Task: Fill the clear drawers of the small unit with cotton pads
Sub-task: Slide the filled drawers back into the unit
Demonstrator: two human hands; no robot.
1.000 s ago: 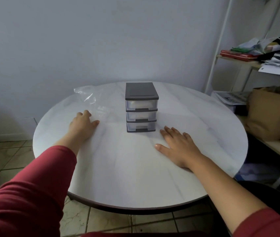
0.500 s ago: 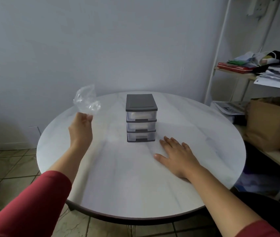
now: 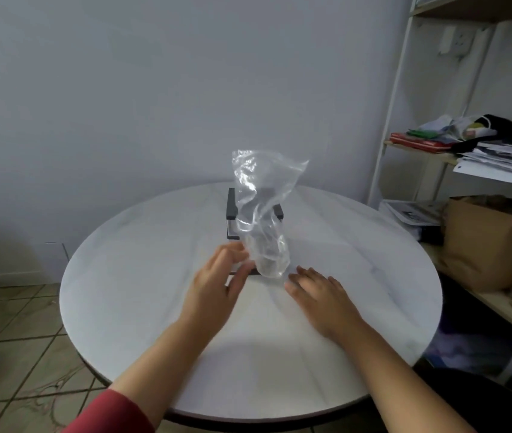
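A round white marbled tabletop (image 3: 142, 276) fills the middle of the view, set against a plain wall. To its right stands a white-framed shelving rack (image 3: 390, 120) stacked with loose papers (image 3: 504, 164), and a brown cardboard box (image 3: 492, 242) sits lower down. A clear plastic bag (image 3: 264, 214) is held upright above the tabletop's middle; what lies in its bottom is too blurred to tell. The small drawer unit (image 3: 231, 204) stands on the tabletop right behind the bag, which covers most of it, so only its dark top edges show. The left hand (image 3: 214, 289) pinches the bag's lower end between its curled fingers (image 3: 233, 254) and thumb. The right hand (image 3: 320, 295) lies flat on the tabletop just beside the bag, fingers straight and slightly apart.
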